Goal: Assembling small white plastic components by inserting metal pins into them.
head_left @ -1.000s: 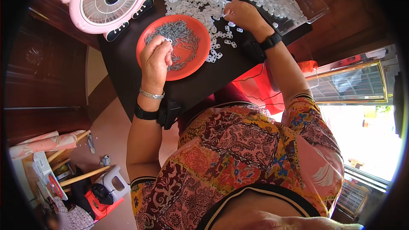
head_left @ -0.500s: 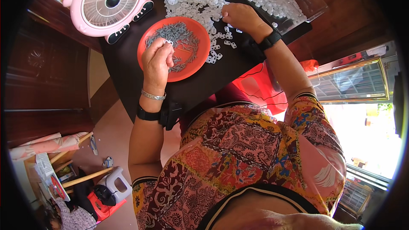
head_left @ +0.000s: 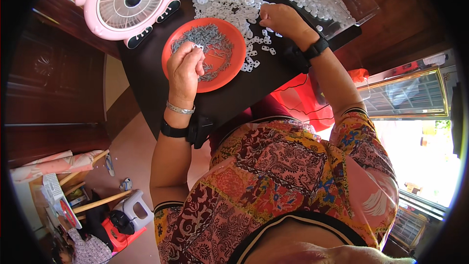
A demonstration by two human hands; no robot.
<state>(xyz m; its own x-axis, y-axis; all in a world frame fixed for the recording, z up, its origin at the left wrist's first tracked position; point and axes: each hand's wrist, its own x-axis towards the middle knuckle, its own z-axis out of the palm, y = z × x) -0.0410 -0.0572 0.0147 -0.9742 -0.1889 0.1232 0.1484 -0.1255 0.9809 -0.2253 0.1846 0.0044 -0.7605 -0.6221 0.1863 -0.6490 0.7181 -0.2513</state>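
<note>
My left hand (head_left: 184,71) is closed in a pinch on a small white plastic piece with holes (head_left: 198,46), which pokes out past the fingertips. It hovers over a round orange-red plate (head_left: 238,61) heaped with thin grey nail-like pieces (head_left: 207,36). Over the right edge of many more loose white plastic pieces (head_left: 229,14), my right hand (head_left: 283,19) has its fingers curled together. What the right fingers hold, if anything, is hidden.
A pink animal-shaped fan (head_left: 129,5) stands at the table's far left. Clear bins of white pieces (head_left: 317,2) are at the back. The dark tabletop (head_left: 146,78) ends near my body. A red plastic bag (head_left: 305,102) hangs at the near right.
The whole view has shifted slightly to the right. Both hands keep nearly the same places and closed grips, and the white piece is still in the left fingers.
</note>
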